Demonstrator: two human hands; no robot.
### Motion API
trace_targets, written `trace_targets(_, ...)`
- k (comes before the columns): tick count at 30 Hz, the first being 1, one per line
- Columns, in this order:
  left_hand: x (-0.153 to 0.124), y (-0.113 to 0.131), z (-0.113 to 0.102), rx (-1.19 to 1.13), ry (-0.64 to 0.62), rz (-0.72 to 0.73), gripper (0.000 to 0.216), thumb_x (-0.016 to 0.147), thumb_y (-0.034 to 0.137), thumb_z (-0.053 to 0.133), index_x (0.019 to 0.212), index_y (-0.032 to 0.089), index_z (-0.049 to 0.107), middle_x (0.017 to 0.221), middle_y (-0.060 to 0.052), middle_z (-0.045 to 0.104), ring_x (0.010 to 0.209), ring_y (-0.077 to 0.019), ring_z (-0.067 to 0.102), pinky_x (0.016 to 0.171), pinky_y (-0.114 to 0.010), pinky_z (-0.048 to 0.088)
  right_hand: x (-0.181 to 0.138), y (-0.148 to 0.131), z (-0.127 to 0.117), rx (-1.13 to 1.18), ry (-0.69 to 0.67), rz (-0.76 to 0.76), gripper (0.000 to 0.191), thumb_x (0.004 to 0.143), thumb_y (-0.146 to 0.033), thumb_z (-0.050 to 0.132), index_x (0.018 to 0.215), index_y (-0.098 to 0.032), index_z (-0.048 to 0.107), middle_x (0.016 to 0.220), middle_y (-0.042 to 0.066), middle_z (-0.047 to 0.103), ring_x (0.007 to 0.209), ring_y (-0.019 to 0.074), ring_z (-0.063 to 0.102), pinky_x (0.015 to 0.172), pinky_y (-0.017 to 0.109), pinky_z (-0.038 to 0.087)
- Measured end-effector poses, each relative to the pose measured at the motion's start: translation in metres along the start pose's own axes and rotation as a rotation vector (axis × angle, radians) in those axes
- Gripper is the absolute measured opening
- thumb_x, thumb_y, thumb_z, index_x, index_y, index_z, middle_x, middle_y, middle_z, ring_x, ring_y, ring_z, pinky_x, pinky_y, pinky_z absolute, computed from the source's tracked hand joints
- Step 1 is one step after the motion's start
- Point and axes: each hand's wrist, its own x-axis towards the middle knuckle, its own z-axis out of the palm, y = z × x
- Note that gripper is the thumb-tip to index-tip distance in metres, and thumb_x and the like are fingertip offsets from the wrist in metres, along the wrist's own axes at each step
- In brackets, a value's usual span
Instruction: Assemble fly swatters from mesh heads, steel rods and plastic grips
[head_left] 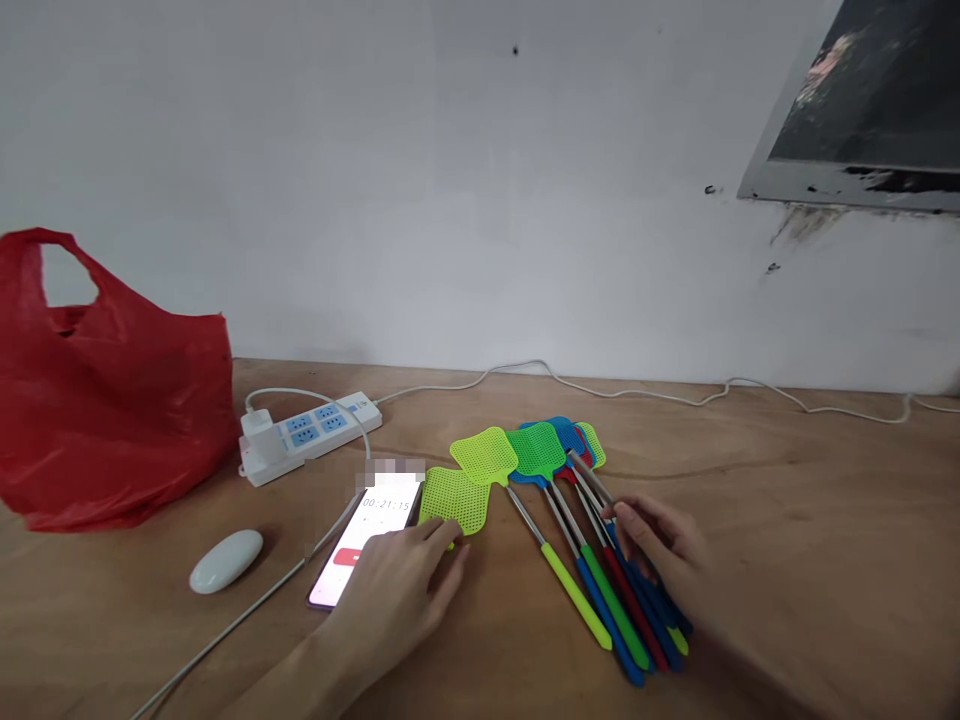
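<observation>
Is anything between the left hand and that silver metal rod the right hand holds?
Yes. Between the left hand and the slim silver metal rod pinched by the right hand lie plastic swatters: nearest, one with a long yellow-green handle, then ones with blue and bright green handles. Whether the rod clears them is unclear.

The phone lies between the bag and the fly swatters.

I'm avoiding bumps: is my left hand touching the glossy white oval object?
Apart: the head view shows brown wooden tabletop between your left hand and the white oval object.
</observation>
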Motion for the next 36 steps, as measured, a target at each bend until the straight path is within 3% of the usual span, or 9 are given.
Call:
trace_targets(4,-0.002,0.002,0.004,-0.118,0.016,0.08,0.028,0.1,0.025,0.038,0.088,0.023,0.063,0.081,-0.003,0.072,0.067,-0.0201,0.066,0.059,-0.029,0.035,0.001,-0.011,0.003,0.408,-0.107,0.269,0.043,0.086,-0.064,0.065,0.089,-0.021,0.063,0.063,-0.001,0.062,0.054,0.0142,0.053,0.05,0.024,0.044)
trace_targets(9,-0.004,0.005,0.004,-0.167,0.018,0.1,0.031,0.101,0.027,0.037,0.083,0.023,0.062,0.074,-0.001,0.069,0.062,-0.0182,0.063,0.057,-0.029,0.035,0.0,-0.013,0.02,0.551,-0.131,0.334,0.041,0.075,-0.054,0.083,0.083,-0.016,0.069,0.059,-0.006,0.049,0.05,0.0069,0.04,0.043,0.016,0.035)
trace_targets(11,-0.003,0.005,0.004,-0.159,0.016,0.095,0.033,0.102,0.028,0.036,0.081,0.022,0.061,0.073,-0.001,0.068,0.061,-0.0183,0.063,0.058,-0.029,0.035,-0.001,-0.012,0.028,0.574,-0.138,0.357,0.043,0.072,-0.055,0.084,0.082,-0.017,0.067,0.056,-0.008,0.044,0.047,0.006,0.036,0.04,0.015,0.032)
trace_targets(16,-0.002,0.004,0.006,-0.156,0.018,0.094,0.033,0.102,0.028,0.035,0.082,0.022,0.061,0.074,-0.001,0.068,0.064,-0.0187,0.063,0.059,-0.029,0.035,-0.007,-0.013,0.036,0.605,-0.199,0.381,0.048,0.075,-0.064,0.077,0.08,-0.021,0.057,0.061,-0.004,0.06,0.045,0.0078,0.049,0.037,0.016,0.038)
trace_targets(20,-0.002,0.002,0.009,-0.163,0.014,0.092,0.033,0.102,0.029,0.036,0.082,0.023,0.061,0.075,-0.001,0.068,0.063,-0.0184,0.062,0.058,-0.029,0.035,-0.01,-0.017,0.032,0.559,-0.193,0.423,0.052,0.078,-0.072,0.068,0.089,-0.023,0.054,0.044,-0.011,0.048,0.03,0.006,0.033,0.03,0.016,0.028)
trace_targets(24,-0.002,0.0,0.012,-0.172,0.025,0.081,0.031,0.102,0.03,0.038,0.081,0.023,0.061,0.071,0.0,0.067,0.061,-0.0187,0.061,0.057,-0.028,0.033,-0.008,-0.02,0.027,0.548,-0.173,0.437,0.053,0.076,-0.07,0.071,0.089,-0.021,0.055,0.041,-0.013,0.038,0.032,0.0031,0.018,0.031,0.015,0.016)
trace_targets(29,-0.001,-0.003,0.016,-0.198,0.059,0.096,0.03,0.101,0.03,0.039,0.083,0.023,0.062,0.07,0.0,0.067,0.059,-0.0185,0.06,0.056,-0.028,0.032,-0.005,-0.021,0.023,0.558,-0.104,0.47,0.058,0.065,-0.068,0.082,0.083,-0.017,0.06,0.048,-0.01,0.043,0.04,0.0028,0.024,0.037,0.017,0.017)
trace_targets(34,-0.002,-0.003,0.016,-0.192,0.07,0.104,0.03,0.101,0.03,0.04,0.082,0.023,0.062,0.069,0.0,0.066,0.057,-0.018,0.06,0.056,-0.028,0.031,-0.005,-0.017,0.023,0.537,-0.123,0.413,0.061,0.071,-0.072,0.075,0.093,-0.015,0.066,0.038,-0.013,0.032,0.037,0.0039,0.018,0.038,0.02,0.012)
trace_targets(36,-0.002,-0.003,0.016,-0.195,0.071,0.099,0.03,0.101,0.03,0.04,0.083,0.023,0.062,0.069,0.0,0.067,0.057,-0.018,0.06,0.055,-0.028,0.032,-0.005,-0.017,0.023,0.513,-0.124,0.433,0.063,0.07,-0.071,0.076,0.095,-0.014,0.068,0.039,-0.012,0.035,0.038,0.004,0.021,0.039,0.02,0.012)
